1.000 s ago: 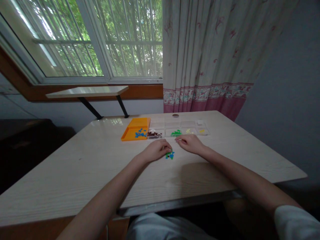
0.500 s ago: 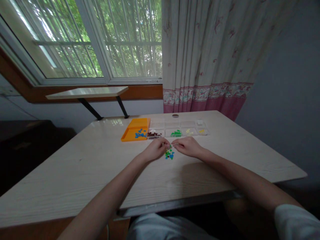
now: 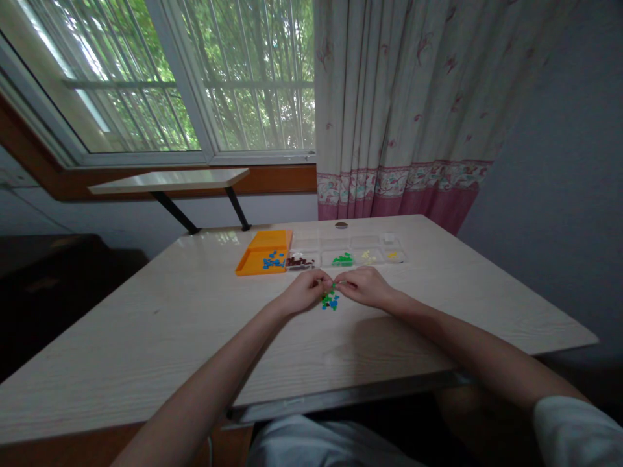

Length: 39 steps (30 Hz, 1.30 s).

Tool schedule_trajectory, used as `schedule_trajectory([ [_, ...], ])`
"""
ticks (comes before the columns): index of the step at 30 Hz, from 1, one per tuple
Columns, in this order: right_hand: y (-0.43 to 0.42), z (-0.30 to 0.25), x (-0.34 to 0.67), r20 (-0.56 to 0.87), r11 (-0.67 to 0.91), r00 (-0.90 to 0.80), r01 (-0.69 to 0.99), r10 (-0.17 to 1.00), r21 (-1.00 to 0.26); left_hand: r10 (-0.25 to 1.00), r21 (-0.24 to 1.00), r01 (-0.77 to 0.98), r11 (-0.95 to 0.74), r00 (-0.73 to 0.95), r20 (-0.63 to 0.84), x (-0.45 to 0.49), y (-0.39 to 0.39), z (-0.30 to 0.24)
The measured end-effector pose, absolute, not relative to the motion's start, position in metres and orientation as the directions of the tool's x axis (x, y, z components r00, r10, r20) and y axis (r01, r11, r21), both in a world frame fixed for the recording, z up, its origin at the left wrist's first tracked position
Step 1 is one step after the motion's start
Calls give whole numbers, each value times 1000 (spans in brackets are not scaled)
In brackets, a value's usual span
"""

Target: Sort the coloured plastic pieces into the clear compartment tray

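Note:
My left hand [image 3: 307, 290] and my right hand [image 3: 366, 286] meet fingertip to fingertip over the table, both closed in a pinch. Between their fingertips shows a small green plastic piece [image 3: 333, 284], too tiny to make out its shape. Just below the fingers lies a little cluster of green and blue pieces [image 3: 331, 301], with a dark bit among them. My left fingers partly cover the cluster's left side.
Behind my hands stands a clear compartment box [image 3: 321, 261] with brown pieces [image 3: 300, 261], green pieces [image 3: 343, 259] and pale yellow pieces [image 3: 366, 257]. An orange tray [image 3: 246, 263] at its left holds blue pieces [image 3: 273, 261]. A raised shelf [image 3: 170, 180] stands at the back left.
My right fingertips have moved slightly left and now meet the left fingertips at the small green piece. The box, tray and cluster look unmoved.

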State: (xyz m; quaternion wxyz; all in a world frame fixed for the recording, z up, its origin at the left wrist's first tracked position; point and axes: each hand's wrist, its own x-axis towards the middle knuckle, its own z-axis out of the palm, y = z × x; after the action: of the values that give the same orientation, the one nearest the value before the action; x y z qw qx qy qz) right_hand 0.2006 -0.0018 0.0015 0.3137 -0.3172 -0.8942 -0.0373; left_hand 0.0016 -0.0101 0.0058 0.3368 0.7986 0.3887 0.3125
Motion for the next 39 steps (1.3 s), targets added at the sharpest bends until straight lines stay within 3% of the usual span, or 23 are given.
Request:
schedule_trajectory([
  [22, -4, 4, 198, 608, 785, -585, 611, 536, -104, 863, 814, 393, -427, 445, 238, 4, -14, 12],
  [32, -4, 6, 200, 679, 834, -584, 546, 445, -77, 860, 901, 277, -333, 481, 171, 6, -17, 16],
  [36, -2, 11, 203, 718, 817, -535, 571, 445, -82, 859, 866, 328, -378, 473, 195, 4, -14, 13],
  [39, 1, 17, 209, 789, 783, -431, 614, 438, -99, 822, 751, 430, -501, 508, 257, 0, -12, 12],
])
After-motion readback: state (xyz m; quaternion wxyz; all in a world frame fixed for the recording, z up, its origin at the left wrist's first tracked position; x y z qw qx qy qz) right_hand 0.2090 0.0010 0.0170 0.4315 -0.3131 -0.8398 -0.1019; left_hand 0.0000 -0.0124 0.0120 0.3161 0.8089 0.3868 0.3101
